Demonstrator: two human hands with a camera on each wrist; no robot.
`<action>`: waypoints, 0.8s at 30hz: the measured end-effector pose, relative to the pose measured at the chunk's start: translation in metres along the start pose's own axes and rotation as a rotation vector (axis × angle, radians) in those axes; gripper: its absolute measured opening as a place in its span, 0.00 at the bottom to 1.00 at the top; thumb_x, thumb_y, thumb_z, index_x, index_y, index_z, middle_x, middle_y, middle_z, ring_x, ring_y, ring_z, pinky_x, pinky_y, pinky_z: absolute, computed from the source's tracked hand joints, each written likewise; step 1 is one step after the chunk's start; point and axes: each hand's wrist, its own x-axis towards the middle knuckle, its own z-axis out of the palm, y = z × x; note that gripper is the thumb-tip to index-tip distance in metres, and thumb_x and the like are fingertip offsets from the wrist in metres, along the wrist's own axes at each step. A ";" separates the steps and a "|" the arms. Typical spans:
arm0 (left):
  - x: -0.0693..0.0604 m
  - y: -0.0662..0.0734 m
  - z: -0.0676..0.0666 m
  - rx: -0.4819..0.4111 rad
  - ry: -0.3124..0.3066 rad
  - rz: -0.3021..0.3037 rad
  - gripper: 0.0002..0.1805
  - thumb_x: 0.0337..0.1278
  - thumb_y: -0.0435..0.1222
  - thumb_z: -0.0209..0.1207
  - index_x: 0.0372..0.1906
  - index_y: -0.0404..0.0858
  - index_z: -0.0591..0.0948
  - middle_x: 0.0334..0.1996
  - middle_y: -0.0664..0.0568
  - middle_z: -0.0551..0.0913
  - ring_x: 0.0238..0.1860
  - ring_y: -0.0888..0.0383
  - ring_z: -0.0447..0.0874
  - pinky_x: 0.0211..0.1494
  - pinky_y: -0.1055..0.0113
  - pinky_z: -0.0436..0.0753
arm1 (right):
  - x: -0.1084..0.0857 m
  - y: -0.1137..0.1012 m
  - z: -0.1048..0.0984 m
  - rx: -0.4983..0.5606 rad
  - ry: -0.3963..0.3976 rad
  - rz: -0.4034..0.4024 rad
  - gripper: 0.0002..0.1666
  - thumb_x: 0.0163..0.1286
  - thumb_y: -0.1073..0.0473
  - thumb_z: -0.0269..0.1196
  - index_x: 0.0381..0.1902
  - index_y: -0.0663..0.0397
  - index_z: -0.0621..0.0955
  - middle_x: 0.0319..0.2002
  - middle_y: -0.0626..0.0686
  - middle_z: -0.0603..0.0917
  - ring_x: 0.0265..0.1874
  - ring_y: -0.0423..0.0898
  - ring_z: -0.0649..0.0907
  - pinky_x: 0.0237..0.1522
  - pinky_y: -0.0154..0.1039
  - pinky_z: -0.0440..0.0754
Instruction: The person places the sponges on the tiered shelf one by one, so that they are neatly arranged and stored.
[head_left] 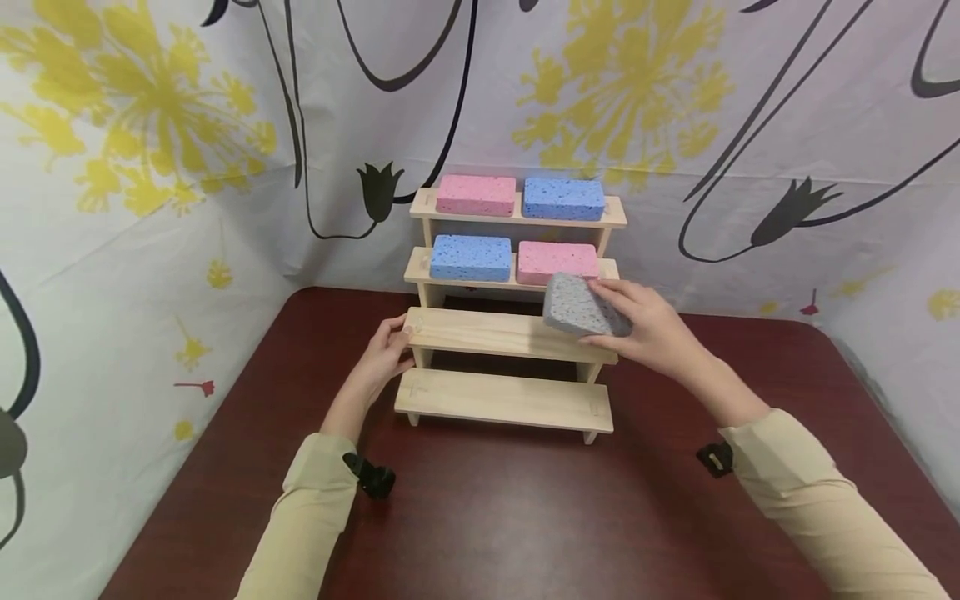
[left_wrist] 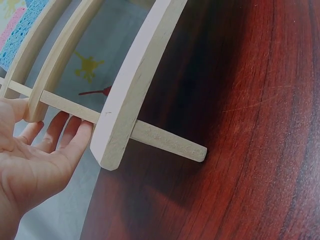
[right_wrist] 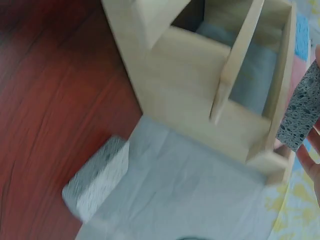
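My right hand (head_left: 660, 329) pinches a grey sponge (head_left: 581, 304) between thumb and fingers. It is tilted above the right end of the rack's third step, in front of a pink sponge (head_left: 558, 262). At the left end of that step, my left hand (head_left: 378, 358) grips the stepped wooden rack (head_left: 502, 398); in the left wrist view its fingers (left_wrist: 77, 137) lie against the side support. A blue sponge (head_left: 471, 257) sits left on the second step. On the top step are a pink sponge (head_left: 476, 194) and a blue sponge (head_left: 564, 198).
Another grey block (right_wrist: 100, 177) lies beside the rack in the right wrist view. The dark red tabletop (head_left: 480, 517) extends in front of the rack. Patterned cloth (head_left: 247, 167) hangs behind and along both sides.
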 end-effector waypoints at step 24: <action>-0.019 0.021 0.007 0.007 -0.026 -0.012 0.27 0.71 0.41 0.36 0.71 0.42 0.47 0.66 0.36 0.56 0.69 0.43 0.54 0.69 0.48 0.61 | 0.064 -0.055 0.062 -0.020 -0.229 -0.024 0.39 0.50 0.40 0.67 0.56 0.57 0.76 0.55 0.59 0.78 0.57 0.55 0.75 0.61 0.53 0.69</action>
